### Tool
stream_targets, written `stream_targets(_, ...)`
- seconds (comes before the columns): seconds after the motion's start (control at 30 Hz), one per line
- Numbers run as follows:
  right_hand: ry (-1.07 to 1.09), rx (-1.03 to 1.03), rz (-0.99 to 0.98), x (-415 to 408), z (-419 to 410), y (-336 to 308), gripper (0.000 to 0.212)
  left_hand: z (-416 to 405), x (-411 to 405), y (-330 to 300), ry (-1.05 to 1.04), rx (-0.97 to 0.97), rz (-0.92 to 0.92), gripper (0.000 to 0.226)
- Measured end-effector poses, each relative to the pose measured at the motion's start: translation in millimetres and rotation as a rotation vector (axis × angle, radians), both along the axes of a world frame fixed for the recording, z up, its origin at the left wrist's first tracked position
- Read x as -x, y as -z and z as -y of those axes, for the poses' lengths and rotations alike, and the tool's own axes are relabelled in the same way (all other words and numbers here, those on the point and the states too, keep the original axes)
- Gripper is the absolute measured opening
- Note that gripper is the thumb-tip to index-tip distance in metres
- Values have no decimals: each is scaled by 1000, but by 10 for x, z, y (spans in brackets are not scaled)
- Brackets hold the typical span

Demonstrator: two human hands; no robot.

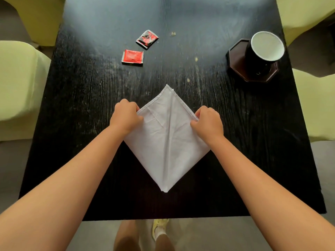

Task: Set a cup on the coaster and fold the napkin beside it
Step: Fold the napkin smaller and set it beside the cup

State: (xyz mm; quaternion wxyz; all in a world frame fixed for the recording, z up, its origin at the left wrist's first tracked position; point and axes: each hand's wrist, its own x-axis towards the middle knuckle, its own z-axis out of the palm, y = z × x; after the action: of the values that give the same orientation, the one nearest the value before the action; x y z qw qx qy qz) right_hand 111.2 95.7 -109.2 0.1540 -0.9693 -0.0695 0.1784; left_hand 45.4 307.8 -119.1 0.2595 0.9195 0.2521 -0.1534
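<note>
One dark wooden table (76,98) fills most of the view, and everything sits on it. Largest on its surface is the white napkin (168,142), turned corner-on like a diamond just below the centre, one tip toward twelve o'clock and the other toward six; that orientation probably puts the side corners within easy reach for a fold across the middle crease. At two o'clock, well apart from the cloth, the dark cup (261,55) already stands on the octagonal coaster (235,53), tucked out of the folding area, so that half of the job looks done. The left hand (125,118) is closed in a pinch on the napkin's nine o'clock edge, and the right hand (208,122) is closed the same way on the three o'clock edge, likely a matched hold to keep the cloth square when both sides are brought over. Smallest, at eleven o'clock, lie two red packets: a flat packet (132,57) and, beyond it, a crumpled packet (147,39), both clear of the work.
</note>
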Motion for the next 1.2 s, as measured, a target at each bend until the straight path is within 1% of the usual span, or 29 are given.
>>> stream_targets(0.07,11,11,-26,7,-44,2,20,20,17,-13,4,3,23,18)
stream_targets(0.13,9,39,-46,30,-80,4,18,39,38,-21,-14,40,40,20)
stream_targets(0.2,-16,64,-36,33,-86,26,4,39,56,-21,-24,81,20,24)
stream_targets(0.27,-43,64,-44,24,-87,24,21,16,45,-28,-43,138,3,22)
stream_targets(0.3,-32,52,-64,7,-85,16,26,-4,29,-36,-41,166,5,20)
stream_targets(0.33,-16,13,-89,-17,-86,2,24,-29,5,-45,-30,188,13,18)
stream_targets(0.4,38,-83,-152,-91,-76,-17,5,-84,-40,-64,-8,226,38,16)
stream_targets(0.5,74,-234,-242,-195,-77,-68,14,-166,-73,-86,-7,264,44,10)
stream_targets(0.6,62,-332,-278,-265,-90,-132,8,-211,-97,-130,11,299,-17,4)
stream_targets(0.67,44,-373,-265,-348,-120,-210,6,-251,-149,-240,46,321,-16,4)
stream_targets(0.73,38,-438,-215,-474,-158,-376,4,-322,-242,-433,47,355,64,7)
stream_targets(0.83,7,-546,-95,-702,-205,-798,7,-444,-408,-850,27,368,244,7)
stream_targets(0.93,-78,-620,38,-864,-244,-1305,2,-500,-529,-1301,50,283,418,6)
stream_targets(1.03,-173,-682,173,-887,-245,-1735,4,-476,-538,-1671,83,166,597,5)
stream_targets(1.13,-324,-619,388,-739,-128,-1915,6,-427,-382,-1838,189,88,758,8)
stream_targets(1.2,-462,-579,523,-540,5,-1853,4,-379,-192,-1757,303,-8,822,11)
